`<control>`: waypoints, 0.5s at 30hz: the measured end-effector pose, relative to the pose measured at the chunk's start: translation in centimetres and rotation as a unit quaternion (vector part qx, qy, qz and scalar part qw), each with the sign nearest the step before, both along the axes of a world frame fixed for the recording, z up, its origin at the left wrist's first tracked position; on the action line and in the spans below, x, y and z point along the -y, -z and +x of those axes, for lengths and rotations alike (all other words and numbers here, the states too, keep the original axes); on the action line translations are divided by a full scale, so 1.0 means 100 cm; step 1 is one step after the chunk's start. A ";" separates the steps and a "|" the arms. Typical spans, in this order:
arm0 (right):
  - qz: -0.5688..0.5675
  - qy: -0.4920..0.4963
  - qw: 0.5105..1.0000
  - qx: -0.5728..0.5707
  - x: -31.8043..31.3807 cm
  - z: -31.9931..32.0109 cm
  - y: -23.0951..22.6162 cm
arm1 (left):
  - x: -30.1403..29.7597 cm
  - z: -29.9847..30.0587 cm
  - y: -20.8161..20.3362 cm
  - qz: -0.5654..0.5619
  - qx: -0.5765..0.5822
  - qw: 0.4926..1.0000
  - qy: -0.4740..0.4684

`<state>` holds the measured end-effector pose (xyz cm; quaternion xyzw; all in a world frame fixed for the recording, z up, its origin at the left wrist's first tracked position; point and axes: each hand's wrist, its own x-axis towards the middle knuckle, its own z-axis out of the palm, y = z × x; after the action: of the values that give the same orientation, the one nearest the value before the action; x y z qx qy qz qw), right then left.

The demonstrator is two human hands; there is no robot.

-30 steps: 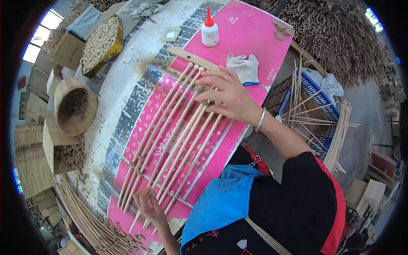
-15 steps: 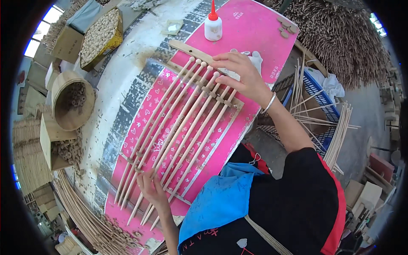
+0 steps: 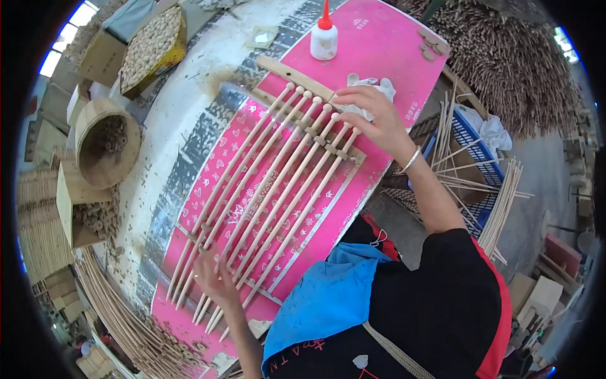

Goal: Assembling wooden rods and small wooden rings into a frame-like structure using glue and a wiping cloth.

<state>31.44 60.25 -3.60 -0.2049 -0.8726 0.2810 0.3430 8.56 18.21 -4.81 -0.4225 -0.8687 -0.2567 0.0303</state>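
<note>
Several slim wooden rods (image 3: 278, 180) lie side by side, slanting across a pink patterned board. Each has a small wooden ball (image 3: 317, 101) on its upper end. A notched wooden strip (image 3: 320, 140) crosses them near the balls, and a plain wooden bar (image 3: 293, 75) lies just beyond. My right hand (image 3: 377, 121) is open beside the balls at the right end of the row, thumb and fingers apart. My left hand (image 3: 216, 279) is at the rods' lower ends, fingers spread over them; contact with a single rod cannot be made out.
A white squeeze bottle with a red tip (image 3: 324, 42) and a white glove (image 3: 379, 88) are on the pink sheet. A box of wooden balls (image 3: 151, 50), a round wooden tub (image 3: 104, 142) and bundled rods (image 3: 120, 309) stand left. A blue basket (image 3: 483, 164) with rods is at right.
My right hand has moved slightly right and off the balls, which now show all along the row. My left hand has shifted a little left and down, its fingers spreading.
</note>
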 end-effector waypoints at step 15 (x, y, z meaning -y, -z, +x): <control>-0.118 -0.100 0.988 -0.024 0.054 -0.043 0.002 | 0.018 -0.046 0.007 -0.054 -0.033 0.998 -0.026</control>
<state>27.13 54.89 -3.78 -0.1490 -0.8411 0.4194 0.3072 3.94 16.43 -5.51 -0.4086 -0.8908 -0.1943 0.0423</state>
